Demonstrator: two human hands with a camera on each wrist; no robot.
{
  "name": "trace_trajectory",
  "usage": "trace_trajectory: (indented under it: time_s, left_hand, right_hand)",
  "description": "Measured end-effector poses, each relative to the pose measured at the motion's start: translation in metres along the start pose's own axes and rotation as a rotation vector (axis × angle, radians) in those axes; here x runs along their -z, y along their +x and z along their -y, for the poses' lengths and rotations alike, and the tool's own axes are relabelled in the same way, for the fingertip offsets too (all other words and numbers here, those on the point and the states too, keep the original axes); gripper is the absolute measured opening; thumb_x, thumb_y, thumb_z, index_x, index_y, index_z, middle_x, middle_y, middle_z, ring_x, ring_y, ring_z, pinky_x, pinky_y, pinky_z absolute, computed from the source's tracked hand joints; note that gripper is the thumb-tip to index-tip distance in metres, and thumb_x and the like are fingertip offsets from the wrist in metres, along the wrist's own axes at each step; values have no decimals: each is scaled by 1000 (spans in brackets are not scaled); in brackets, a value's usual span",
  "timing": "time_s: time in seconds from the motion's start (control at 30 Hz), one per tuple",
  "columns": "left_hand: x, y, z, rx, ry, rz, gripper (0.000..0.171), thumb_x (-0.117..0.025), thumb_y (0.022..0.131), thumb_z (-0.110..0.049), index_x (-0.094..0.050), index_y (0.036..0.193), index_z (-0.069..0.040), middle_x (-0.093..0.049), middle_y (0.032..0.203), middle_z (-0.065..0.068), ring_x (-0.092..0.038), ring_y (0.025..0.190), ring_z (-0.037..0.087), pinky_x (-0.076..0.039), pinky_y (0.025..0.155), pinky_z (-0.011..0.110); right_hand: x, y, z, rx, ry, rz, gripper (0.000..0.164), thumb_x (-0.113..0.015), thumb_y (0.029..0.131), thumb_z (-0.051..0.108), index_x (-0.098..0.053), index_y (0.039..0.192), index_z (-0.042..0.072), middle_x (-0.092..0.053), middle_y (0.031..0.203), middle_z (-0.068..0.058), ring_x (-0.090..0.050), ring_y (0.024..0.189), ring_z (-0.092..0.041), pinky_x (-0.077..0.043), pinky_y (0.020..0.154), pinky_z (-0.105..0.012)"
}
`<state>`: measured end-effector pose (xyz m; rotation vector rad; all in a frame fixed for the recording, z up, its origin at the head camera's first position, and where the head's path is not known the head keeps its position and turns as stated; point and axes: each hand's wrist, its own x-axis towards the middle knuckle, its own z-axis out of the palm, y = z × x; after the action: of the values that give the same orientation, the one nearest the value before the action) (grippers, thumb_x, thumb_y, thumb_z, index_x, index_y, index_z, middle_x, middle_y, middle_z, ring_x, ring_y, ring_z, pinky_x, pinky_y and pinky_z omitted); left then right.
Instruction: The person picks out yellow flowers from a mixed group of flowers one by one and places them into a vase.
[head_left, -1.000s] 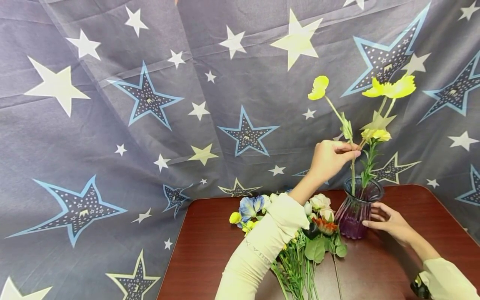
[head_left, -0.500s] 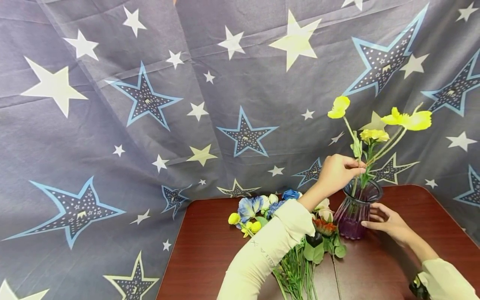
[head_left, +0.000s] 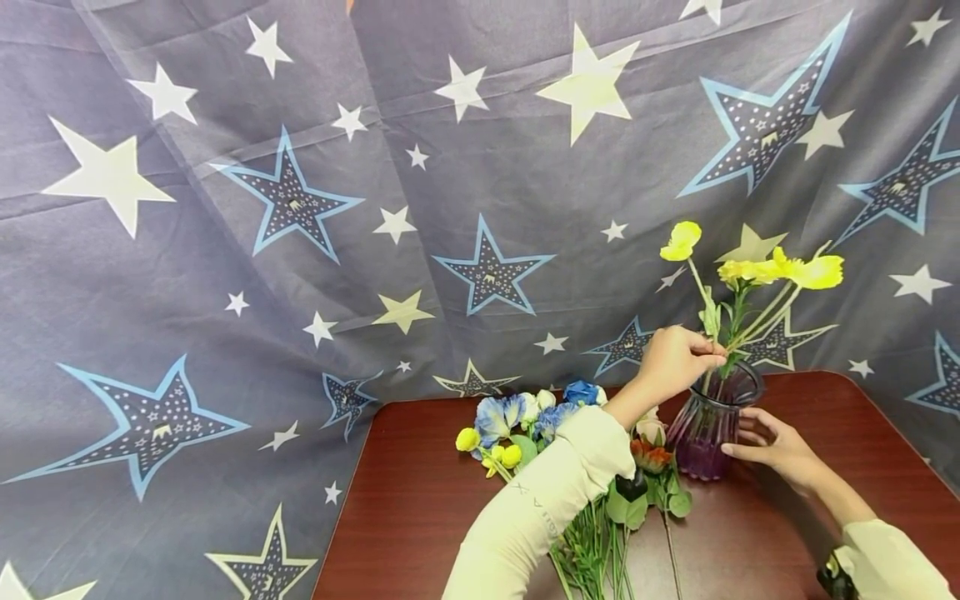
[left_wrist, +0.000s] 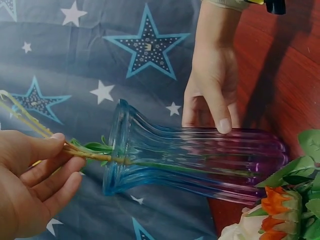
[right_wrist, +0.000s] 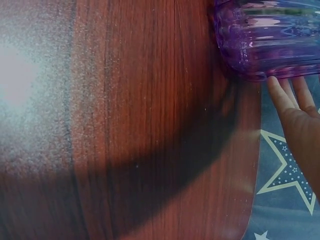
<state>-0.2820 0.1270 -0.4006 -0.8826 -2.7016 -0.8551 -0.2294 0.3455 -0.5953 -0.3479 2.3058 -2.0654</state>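
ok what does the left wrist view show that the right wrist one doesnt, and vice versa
Only the left wrist view shows the left hand pinching stems, the rim of the vase and an orange flower. Only the right wrist view shows the bright glare on the table and a cream-edged star on the cloth. Both show vase, table, cloth and the right hand.

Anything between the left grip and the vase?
Yes: brownish stems run from the left grip to the vase, with green leaves beside them. The left wrist view shows it.
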Motion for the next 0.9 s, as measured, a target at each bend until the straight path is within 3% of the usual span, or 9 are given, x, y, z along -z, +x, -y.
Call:
trace_trajectory:
  time_s: [0.13, 0.3, 0.47, 0.7, 0.9]
  left_hand:
    - [-2, -2, 1, 56, -35, 51, 13, -73, 95, -33, -84, 97, -27, -79, 87, -15, -31, 42, -1, -25, 43, 12]
    - [-2, -3, 1, 77, -60, 75, 14, -72, 96, -32, -84, 100, -26, -80, 89, -13, -28, 41, 0, -24, 42, 13]
    - [-3, -3, 2, 73, -63, 79, 13, -72, 97, -31, -83, 100, -25, -80, 91, -13, -33, 42, 0, -27, 43, 13]
    - [-6, -1, 6, 74, -62, 59, 10, -75, 95, -29, -83, 97, -24, -80, 94, -13, -63, 69, -10, -39, 56, 4]
    - [-7, -2, 9, 127, -77, 2, 10, -77, 93, -29, -84, 91, -23, -79, 86, -13, -59, 63, -10, -40, 53, 5]
  right_hand:
    - [0, 0, 1, 0, -6, 1, 49, -70, 90, -7, -53, 125, 24, -66, 112, 23, -65, 102, 7, -58, 79, -19]
    - [-1, -1, 1, -7, -20, -2, 49, -70, 91, -6, -52, 125, 24, -66, 111, 24, -65, 102, 8, -58, 79, -18]
    - [-1, 0, 2, -14, -38, -7, 50, -71, 91, -4, -50, 125, 26, -64, 111, 25, -64, 102, 9, -58, 79, -18]
    - [-1, -2, 2, -31, -78, -28, 49, -72, 90, -2, -51, 126, 24, -62, 110, 26, -63, 101, 10, -58, 78, -18]
    - [-1, -1, 1, -25, -69, -32, 49, -72, 90, -2, -51, 125, 25, -63, 110, 25, -63, 101, 9, -57, 79, -18]
